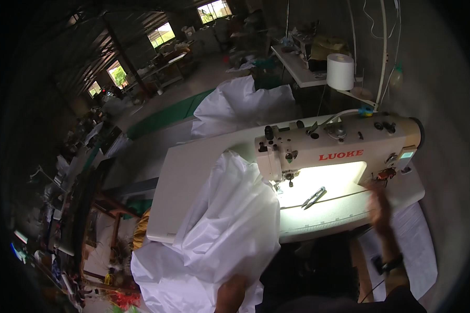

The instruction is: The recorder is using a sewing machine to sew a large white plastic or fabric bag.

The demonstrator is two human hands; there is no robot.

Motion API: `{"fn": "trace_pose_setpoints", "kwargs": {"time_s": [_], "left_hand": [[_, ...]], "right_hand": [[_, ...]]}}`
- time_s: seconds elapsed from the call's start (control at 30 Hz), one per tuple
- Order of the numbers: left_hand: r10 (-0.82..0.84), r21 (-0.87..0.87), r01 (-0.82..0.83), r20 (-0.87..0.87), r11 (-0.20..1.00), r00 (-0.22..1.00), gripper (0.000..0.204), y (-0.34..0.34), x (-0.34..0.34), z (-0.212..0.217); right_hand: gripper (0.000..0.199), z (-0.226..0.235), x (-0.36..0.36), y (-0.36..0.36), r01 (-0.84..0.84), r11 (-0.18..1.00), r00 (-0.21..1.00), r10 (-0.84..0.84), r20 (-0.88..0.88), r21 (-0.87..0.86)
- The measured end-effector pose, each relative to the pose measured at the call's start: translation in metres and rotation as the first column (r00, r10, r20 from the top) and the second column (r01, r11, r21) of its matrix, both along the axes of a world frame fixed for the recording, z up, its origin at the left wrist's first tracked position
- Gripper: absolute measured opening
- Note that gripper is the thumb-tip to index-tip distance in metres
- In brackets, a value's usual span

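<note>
Touching white fabric (230,214) near its lower end with left hand (232,293); cannot tell whether gripping. With right hand (380,209) blurred near the right front corner of the surface (178,169), cannot tell how closed. Draped lengthwise ahead of the nearer left hand, across the front edge, toward the sewing machine (344,141).

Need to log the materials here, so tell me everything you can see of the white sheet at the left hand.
The white sheet is plain, thin-looking and slightly glossy; whether it is fabric or plastic, I cannot tell. It lies in loose folds and creases on the sewing table, left of the needle area of the sewing machine, and drapes over the near edge. The left hand touches its lower part, but the grip is unclear.
</note>
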State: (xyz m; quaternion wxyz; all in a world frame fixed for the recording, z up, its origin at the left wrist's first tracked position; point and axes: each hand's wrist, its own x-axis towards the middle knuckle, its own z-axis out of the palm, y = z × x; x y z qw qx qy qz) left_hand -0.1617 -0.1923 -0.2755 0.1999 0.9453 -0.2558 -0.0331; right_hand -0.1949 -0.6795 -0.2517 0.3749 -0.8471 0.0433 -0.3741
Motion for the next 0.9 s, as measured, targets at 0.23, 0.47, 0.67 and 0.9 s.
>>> {"fn": "trace_pose_setpoints", "kwargs": {"time_s": [0.23, 0.47, 0.67, 0.9], "left_hand": [[-0.353, -0.149, 0.514, -0.877, 0.845, 0.326, 0.046, 0.045, -0.021, 0.056], [-0.162, -0.293, 0.240, 0.267, 0.925, 0.950, 0.049, -0.046, 0.171, 0.076], [-0.178, 0.222, 0.125, 0.236, 0.967, 0.955, 0.053, -0.108, 0.208, -0.012], [-0.087, -0.129, 0.085, -0.006, 0.988, 0.996, 0.041, -0.096, 0.208, 0.000]], "right_hand": [[0.044, -0.017, 0.087, 0.160, -0.389, 0.517, 0.909, 0.351, -0.225, -0.762], [0.031, -0.064, 0.024, 0.199, -0.786, 0.540, 0.611, 0.605, -0.511, -0.300], [0.035, -0.044, -0.068, 0.191, -0.868, 0.408, 0.153, 0.762, -0.629, 0.284], [0.039, -0.002, 0.020, 0.140, -0.189, 0.935, 0.960, 0.111, -0.257, -0.300]]}}
